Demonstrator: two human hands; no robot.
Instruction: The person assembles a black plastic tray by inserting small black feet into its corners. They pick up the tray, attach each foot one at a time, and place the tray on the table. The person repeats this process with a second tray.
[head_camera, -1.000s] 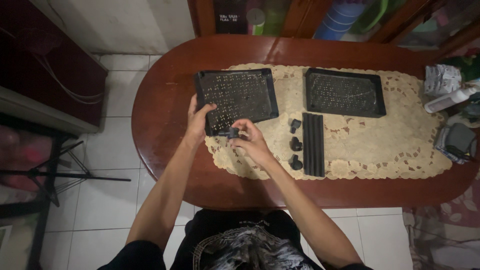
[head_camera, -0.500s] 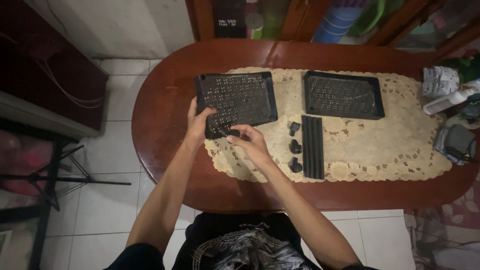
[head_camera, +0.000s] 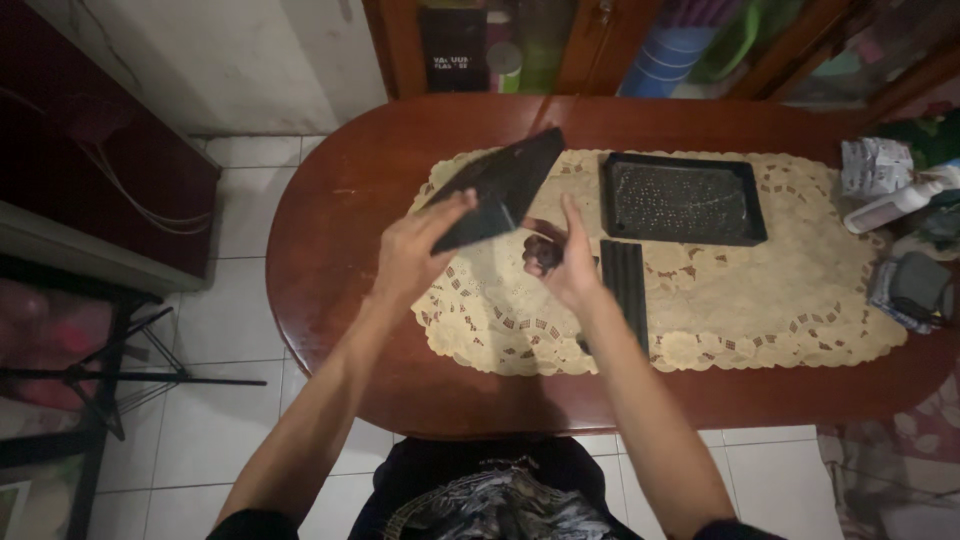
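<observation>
A black perforated tray (head_camera: 500, 188) is lifted clear of the table and tilted steeply, so that it shows mostly edge-on, its far corner pointing up toward the cabinet and its near edge low over the lace mat (head_camera: 700, 310). The left hand (head_camera: 415, 250) grasps it from the near left side, thumb on top of the upper face and fingers beneath, so the tray rises up and away from that hand to the right. The right hand (head_camera: 562, 255) is just beside the tray's lower right edge, curled around a small black piece (head_camera: 543, 252) held in the fingers; whether that piece touches the tray cannot be told, since the spot is dark and a little blurred.

Just to the right of the right hand lies a bundle of black rods (head_camera: 626, 290), lengthwise on the mat, its near end partly hidden by the forearm. Beyond it a second black tray (head_camera: 682, 198) lies flat on the mat, well apart from the lifted one. The mat covers the middle of an oval, dark red wooden table (head_camera: 320, 260). At the table's far right edge sit a crumpled silver packet (head_camera: 872, 165), a white bottle (head_camera: 895, 205) lying on its side and a grey pouch (head_camera: 915, 288). A white tiled floor (head_camera: 200, 400) shows on the left.
</observation>
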